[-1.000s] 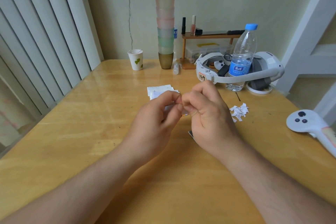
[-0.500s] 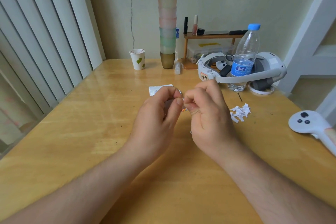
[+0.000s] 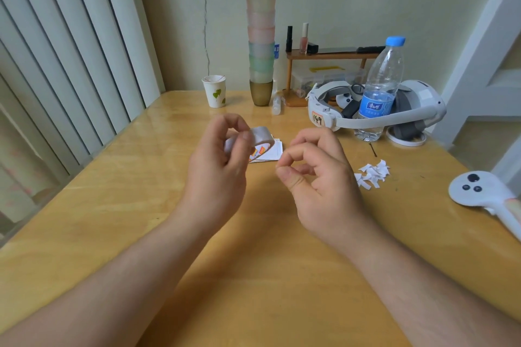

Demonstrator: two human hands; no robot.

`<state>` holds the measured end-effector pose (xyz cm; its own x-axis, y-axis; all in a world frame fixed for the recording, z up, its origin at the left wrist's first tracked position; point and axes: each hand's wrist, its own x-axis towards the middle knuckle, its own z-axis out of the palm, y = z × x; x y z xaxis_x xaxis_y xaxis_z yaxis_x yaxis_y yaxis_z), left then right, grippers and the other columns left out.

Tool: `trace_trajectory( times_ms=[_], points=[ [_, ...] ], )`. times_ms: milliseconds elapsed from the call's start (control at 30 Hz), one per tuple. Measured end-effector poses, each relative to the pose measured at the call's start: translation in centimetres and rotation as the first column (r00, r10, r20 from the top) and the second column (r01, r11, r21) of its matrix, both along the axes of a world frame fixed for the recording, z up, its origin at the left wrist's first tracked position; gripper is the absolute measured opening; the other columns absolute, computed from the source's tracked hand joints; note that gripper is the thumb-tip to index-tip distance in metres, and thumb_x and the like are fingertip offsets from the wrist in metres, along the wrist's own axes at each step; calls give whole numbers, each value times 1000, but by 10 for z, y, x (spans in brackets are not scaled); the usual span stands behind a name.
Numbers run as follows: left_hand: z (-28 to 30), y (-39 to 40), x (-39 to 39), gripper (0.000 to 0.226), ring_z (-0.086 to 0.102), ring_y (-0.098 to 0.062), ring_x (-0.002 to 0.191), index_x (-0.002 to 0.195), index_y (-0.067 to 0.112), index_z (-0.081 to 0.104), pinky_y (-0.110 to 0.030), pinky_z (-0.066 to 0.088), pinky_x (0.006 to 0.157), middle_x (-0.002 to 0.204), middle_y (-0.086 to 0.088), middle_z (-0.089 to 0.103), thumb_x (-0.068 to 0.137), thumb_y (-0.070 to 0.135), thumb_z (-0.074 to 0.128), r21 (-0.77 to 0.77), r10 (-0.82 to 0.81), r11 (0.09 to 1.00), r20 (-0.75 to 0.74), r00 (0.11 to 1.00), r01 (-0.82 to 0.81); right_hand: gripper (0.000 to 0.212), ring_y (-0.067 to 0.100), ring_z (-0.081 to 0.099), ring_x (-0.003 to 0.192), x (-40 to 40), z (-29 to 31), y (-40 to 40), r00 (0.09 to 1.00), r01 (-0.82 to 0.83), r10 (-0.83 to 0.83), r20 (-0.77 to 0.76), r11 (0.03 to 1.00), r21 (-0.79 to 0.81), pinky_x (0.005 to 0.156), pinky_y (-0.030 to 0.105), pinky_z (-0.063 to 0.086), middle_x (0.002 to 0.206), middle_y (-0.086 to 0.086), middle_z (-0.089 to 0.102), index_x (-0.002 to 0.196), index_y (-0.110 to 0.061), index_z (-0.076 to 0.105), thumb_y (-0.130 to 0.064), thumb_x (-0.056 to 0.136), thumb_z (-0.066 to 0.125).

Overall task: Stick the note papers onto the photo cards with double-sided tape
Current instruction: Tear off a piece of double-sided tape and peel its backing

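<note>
A tape roll (image 3: 260, 139) is gripped in the curled fingers of the left hand (image 3: 218, 169), held above the table (image 3: 112, 191). Just beyond and partly under the roll, a small stack of papers (image 3: 272, 151) lies flat. To the right, apart from the roll, the right hand (image 3: 315, 175) is held with thumb and forefinger pinched together; whether anything is pinched cannot be told. White scraps (image 3: 372, 173) lie further right

On the wooden counter (image 3: 112, 200) we saw a tall stack of tumblers (image 3: 260, 36), a paper cup (image 3: 214, 91) to its left, a water bottle (image 3: 379, 87) inside a white headset (image 3: 417, 110), and a white controller (image 3: 479, 191) at right.
</note>
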<state>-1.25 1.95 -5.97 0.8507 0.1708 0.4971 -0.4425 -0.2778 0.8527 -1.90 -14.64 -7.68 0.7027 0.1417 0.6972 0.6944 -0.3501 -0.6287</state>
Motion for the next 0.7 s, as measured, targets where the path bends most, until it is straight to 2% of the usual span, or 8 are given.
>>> trace_trajectory(
  times_ms=[100, 167, 233, 300, 433, 533, 633, 700],
  points=[
    [0, 10, 3, 18, 49, -22, 60, 96, 38, 53, -40, 40, 52, 70, 0, 61, 106, 23, 54, 139, 61, 989, -20, 998, -58, 13, 6, 61, 98, -2, 7, 3, 975, -16, 64, -212, 976, 216, 81, 18, 49, 111, -10, 59, 78, -28, 71, -17, 85, 70],
    [0, 21, 8, 22, 53, -23, 66, 113, 45, 50, -44, 45, 61, 71, 4, 61, 104, 25, 54, 355, 137, 927, -25, 990, -119, 12, 8, 62, 92, -1, 13, 3, 901, 6, 192, -390, 892, 453, 84, 25, 49, 101, -8, 66, 72, -24, 73, -16, 80, 72],
    [2, 33, 11, 57, 55, -20, 80, 144, 50, 29, -42, 45, 76, 80, 15, 62, 99, 29, 57, 647, 248, 739, 1, 969, -190, 16, 13, 61, 86, -1, 18, 1, 773, 55, 386, -502, 748, 661, 81, 32, 48, 84, -4, 70, 77, -19, 71, -7, 87, 69],
    [5, 42, 13, 70, 56, -21, 91, 153, 42, 22, -44, 43, 88, 89, 16, 67, 95, 33, 60, 777, 343, 593, -7, 939, -211, 18, 17, 59, 88, 0, 23, -1, 673, 126, 494, -551, 657, 743, 79, 33, 45, 77, -2, 70, 86, -16, 66, -3, 95, 58],
    [9, 60, 18, 21, 61, -22, 93, 111, 29, 65, -41, 52, 87, 95, 10, 72, 95, 43, 64, 848, 460, 504, -104, 882, -162, 17, 20, 56, 90, -1, 26, -3, 566, 197, 601, -564, 565, 801, 77, 32, 43, 74, -4, 66, 90, -19, 63, -7, 96, 53],
    [12, 63, 19, 10, 58, -12, 77, 83, 30, 66, -33, 54, 66, 80, 11, 66, 88, 38, 68, 835, 439, 540, -167, 883, -110, 14, 20, 57, 90, 0, 25, -3, 540, 197, 624, -565, 559, 805, 77, 32, 43, 77, -3, 61, 92, -20, 64, -10, 95, 55],
    [10, 59, 20, 9, 55, -5, 76, 77, 32, 66, -27, 45, 59, 82, 12, 63, 83, 37, 70, 856, 391, 517, -227, 892, -8, 13, 19, 58, 89, 1, 23, -1, 525, 190, 626, -576, 573, 797, 76, 32, 44, 80, -3, 59, 91, -20, 64, -11, 96, 56],
    [6, 50, 18, 2, 57, -8, 73, 83, 35, 72, -26, 43, 58, 79, 12, 61, 85, 36, 72, 764, 262, 644, -172, 950, -39, 13, 19, 58, 90, 0, 21, 0, 512, 188, 628, -586, 584, 790, 76, 32, 44, 80, -3, 59, 92, -20, 65, -12, 97, 57]
  ],
)
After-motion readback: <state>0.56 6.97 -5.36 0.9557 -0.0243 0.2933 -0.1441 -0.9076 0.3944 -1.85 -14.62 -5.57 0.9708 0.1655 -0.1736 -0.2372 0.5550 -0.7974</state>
